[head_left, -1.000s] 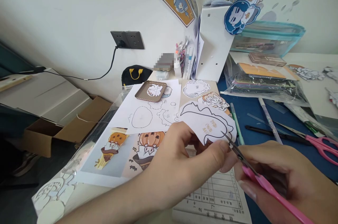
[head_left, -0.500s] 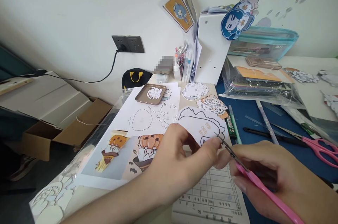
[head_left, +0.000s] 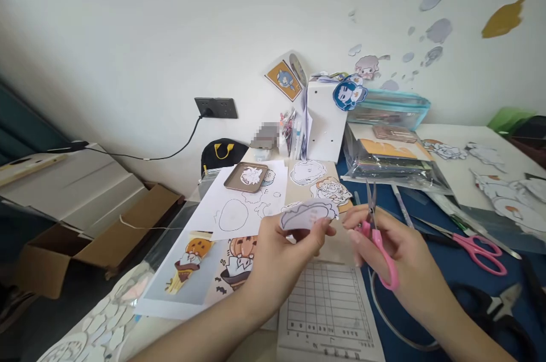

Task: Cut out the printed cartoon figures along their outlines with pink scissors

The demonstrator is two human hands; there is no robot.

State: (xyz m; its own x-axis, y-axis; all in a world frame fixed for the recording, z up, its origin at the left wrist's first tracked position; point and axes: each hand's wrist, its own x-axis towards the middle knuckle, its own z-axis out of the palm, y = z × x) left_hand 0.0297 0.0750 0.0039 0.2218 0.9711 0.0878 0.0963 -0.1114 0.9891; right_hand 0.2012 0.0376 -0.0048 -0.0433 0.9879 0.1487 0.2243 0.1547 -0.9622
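Over cluttered desk (head_left: pixel 426 237), left hand (head_left: pixel 277 248) fingers pinch paper cutout (head_left: pixel 307 215); right hand (head_left: pixel 396 254) fingers grip pink scissors (head_left: pixel 377 237) just beside it.

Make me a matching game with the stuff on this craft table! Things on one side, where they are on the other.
Things:
1. paper cutout
2. small pink scissors
3. brown tray
4. big pink scissors

Places:
A. lying on the blue mat, right of both hands
B. pinched in the left hand
C. on the white outline sheet, near the wall
D. held in the right hand, blades pointing up

Pairs: 1-B, 2-D, 3-C, 4-A
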